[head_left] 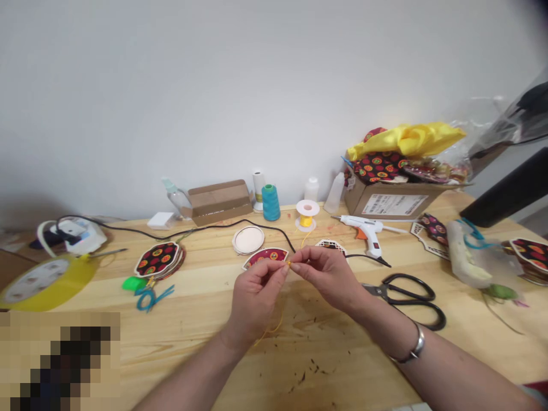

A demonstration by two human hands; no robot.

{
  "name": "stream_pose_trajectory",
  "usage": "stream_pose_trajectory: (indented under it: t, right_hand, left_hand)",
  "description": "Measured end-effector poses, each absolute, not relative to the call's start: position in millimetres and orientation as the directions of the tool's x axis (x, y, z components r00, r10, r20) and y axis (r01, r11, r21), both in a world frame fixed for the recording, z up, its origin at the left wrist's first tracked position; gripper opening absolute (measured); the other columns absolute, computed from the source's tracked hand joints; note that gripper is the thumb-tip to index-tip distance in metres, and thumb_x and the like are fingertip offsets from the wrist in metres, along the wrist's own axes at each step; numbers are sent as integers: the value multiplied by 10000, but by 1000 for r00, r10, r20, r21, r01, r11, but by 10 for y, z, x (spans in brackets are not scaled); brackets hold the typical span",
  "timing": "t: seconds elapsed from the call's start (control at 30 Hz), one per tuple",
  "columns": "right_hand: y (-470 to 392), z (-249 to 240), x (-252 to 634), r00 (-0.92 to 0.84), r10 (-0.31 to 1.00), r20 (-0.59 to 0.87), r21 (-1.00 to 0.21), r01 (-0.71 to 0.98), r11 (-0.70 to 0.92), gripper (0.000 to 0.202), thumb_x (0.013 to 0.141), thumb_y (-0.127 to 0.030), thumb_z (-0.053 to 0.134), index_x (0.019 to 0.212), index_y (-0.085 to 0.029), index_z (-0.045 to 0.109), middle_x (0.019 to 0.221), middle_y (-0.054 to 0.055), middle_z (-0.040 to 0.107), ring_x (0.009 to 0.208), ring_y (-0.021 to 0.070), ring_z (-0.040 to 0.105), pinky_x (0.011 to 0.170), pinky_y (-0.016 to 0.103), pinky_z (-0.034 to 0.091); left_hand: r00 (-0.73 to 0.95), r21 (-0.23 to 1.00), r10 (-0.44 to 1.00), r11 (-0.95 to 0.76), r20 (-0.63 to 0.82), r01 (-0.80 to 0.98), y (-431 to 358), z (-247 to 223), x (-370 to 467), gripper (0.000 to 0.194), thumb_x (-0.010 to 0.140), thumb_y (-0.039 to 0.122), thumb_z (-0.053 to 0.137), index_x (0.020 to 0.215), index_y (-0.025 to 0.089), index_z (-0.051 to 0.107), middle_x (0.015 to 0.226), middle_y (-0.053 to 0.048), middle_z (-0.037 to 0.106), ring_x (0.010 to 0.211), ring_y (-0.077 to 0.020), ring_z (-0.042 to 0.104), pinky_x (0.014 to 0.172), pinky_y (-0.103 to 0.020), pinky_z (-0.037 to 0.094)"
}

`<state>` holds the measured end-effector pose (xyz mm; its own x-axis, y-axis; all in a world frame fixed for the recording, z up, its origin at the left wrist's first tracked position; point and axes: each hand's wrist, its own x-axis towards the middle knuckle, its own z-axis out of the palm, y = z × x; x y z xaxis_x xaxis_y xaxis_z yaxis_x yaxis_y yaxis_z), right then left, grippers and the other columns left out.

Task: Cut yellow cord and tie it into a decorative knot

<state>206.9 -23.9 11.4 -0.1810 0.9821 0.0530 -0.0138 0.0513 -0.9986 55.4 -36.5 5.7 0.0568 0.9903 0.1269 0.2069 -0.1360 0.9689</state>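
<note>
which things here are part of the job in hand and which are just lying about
Likely part of it:
- yellow cord, at the fingertips of the left hand and right hand
- yellow spool, similar in colour

Seemingly lying about, untouched:
- teal thread cone
- white glue gun
- yellow tape roll

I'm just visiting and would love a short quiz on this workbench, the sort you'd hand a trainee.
1. True or false: the teal thread cone stands to the left of the white glue gun.
2. Which wrist wears a metal band? A) left B) right
3. Fill in: the left hand and right hand meet at a small bit of ____ thread.

Key: 1. True. 2. B. 3. Yellow.
</note>
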Motion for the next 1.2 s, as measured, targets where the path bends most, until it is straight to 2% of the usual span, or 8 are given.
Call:
stream_pose_trajectory:
  t: [0.2, 0.47, 0.6, 0.77, 0.93, 1.2]
  right_hand:
    - [-247, 92, 2084, -183, 978, 102, -993, 35, 111, 97, 735, -253, 627, 757, -159, 640, 704, 9, 634, 645, 116, 561, 619, 246, 445]
    - [-270, 93, 2072, -169, 959, 229, -947, 188, 260, 67, 768, -214, 591, 772, -166, 638, 724, 13, 653, 669, 122, 576, 624, 237, 449]
    - [-267, 100, 2077, -178, 949, 261, -928, 225, 297, 78, 779, -212, 580, 784, -163, 641, 733, 16, 652, 679, 123, 571, 633, 237, 441]
    - [-226, 88, 2111, -161, 967, 198, -958, 175, 226, 161, 815, -282, 547, 753, -167, 640, 683, -1, 630, 649, 115, 544, 615, 231, 427]
    - [-201, 92, 2112, -172, 977, 124, -982, 122, 146, 106, 776, -254, 588, 774, -173, 658, 737, 3, 668, 692, 126, 585, 663, 242, 453]
    - [-209, 111, 2110, -214, 969, 125, -988, 58, 141, 67, 751, -209, 604, 758, -175, 661, 742, 3, 676, 706, 128, 598, 686, 253, 467]
  left_hand:
    - [64, 965, 988, -153, 143, 213, -339, 43, 559, 140, 752, 290, 606, 742, 162, 663, 641, 11, 629, 595, -98, 518, 562, -185, 427]
    - [29, 959, 990, -140, 137, 246, -326, 39, 562, 155, 737, 307, 613, 739, 164, 671, 618, 3, 629, 596, -113, 532, 535, -191, 418]
    - [37, 973, 993, -119, 114, 200, -332, 39, 561, 155, 735, 306, 614, 749, 164, 673, 647, 1, 638, 599, -111, 531, 545, -193, 421]
    - [28, 992, 999, -40, 37, 121, -328, 56, 574, 151, 709, 303, 637, 709, 156, 669, 554, 30, 573, 505, -77, 452, 485, -173, 376]
    - [44, 997, 999, 7, -10, 77, -330, 56, 579, 140, 708, 296, 643, 717, 159, 671, 497, 62, 500, 449, -48, 361, 445, -157, 321]
    - [61, 996, 998, -1, -4, 84, -325, 68, 573, 139, 712, 292, 640, 725, 158, 676, 515, 56, 526, 462, -47, 378, 464, -157, 337]
